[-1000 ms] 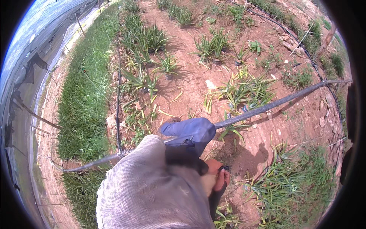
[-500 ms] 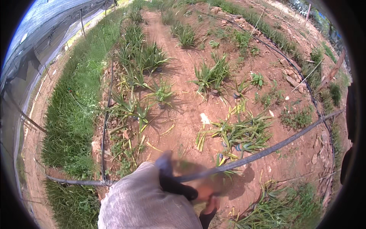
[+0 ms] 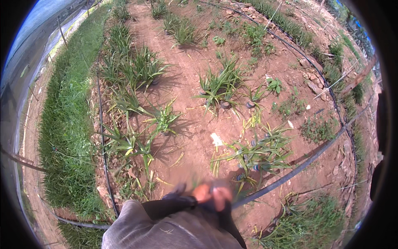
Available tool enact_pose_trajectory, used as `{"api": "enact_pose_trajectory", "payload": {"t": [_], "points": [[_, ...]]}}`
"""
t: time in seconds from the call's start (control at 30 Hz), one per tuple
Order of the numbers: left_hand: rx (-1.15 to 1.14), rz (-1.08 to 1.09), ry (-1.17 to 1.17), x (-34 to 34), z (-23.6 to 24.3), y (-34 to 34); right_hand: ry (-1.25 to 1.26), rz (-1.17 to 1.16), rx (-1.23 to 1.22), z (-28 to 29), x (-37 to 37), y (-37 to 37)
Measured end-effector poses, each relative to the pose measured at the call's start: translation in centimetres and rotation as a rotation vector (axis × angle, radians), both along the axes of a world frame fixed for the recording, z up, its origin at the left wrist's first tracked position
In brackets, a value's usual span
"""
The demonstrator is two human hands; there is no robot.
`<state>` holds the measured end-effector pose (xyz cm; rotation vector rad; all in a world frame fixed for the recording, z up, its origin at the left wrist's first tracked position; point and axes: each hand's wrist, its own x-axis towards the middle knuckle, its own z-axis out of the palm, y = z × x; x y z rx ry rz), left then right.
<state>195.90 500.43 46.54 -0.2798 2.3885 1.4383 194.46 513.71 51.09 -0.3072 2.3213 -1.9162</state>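
Note:
My left hand [image 3: 202, 193] and my right hand [image 3: 221, 195] are close together in front of me, low over the reddish soil. Both are smeared by motion, so their fingers do not show. A faint greenish blur lies just beyond them; I cannot make out whether they hold anything. Dark sleeves cover both forearms. To the right of my hands, a cluster of spiky plants [image 3: 265, 150] with yellowing leaves and small dark pots leans or lies on the ground. More potted spiky plants [image 3: 132, 143] stand to the left.
A thick dark pipe [image 3: 286, 176] crosses from beside my hands to the far right. Thin black hoses [image 3: 102, 124] edge the plot. Dense grass [image 3: 68, 137] grows at left, beside netting [image 3: 25, 54]. Further plants [image 3: 224, 83] stand ahead, and weeds [image 3: 309, 222] grow at near right.
My hands have moved forward and nearer each other, still blurred. The view has shifted, so the plants on the left sit farther left and the pipe lies lower.

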Motion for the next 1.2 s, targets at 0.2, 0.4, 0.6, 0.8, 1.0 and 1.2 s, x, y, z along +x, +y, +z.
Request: {"api": "enact_pose_trajectory", "payload": {"t": [0.2, 0.4, 0.6, 0.8, 1.0, 1.2], "points": [[0.021, 0.158, 0.126, -7.0, -2.5, -5.0, -0.637, 0.123, -0.069, 0.3, -10.0, -5.4], [-0.028, 0.235, 0.043, -17.5, -6.2, -11.0, -0.540, 0.082, -0.116, -3.8, -21.3, -12.7], [0.213, 0.344, 0.151, -33.7, -6.9, -17.6, -0.508, 0.197, -0.025, -7.6, -38.9, -18.5], [0.285, 0.469, 0.107, -46.7, -5.5, -23.7, -0.273, 0.303, 0.029, -5.6, -53.0, -25.4], [0.367, 0.420, 0.077, -57.7, -3.3, -29.9, -0.416, 0.108, -0.097, -4.7, -63.4, -32.0], [0.286, 0.201, 0.107, -70.3, -5.9, -38.0, -0.303, 0.058, -0.133, -8.3, -74.3, -38.7]]}}
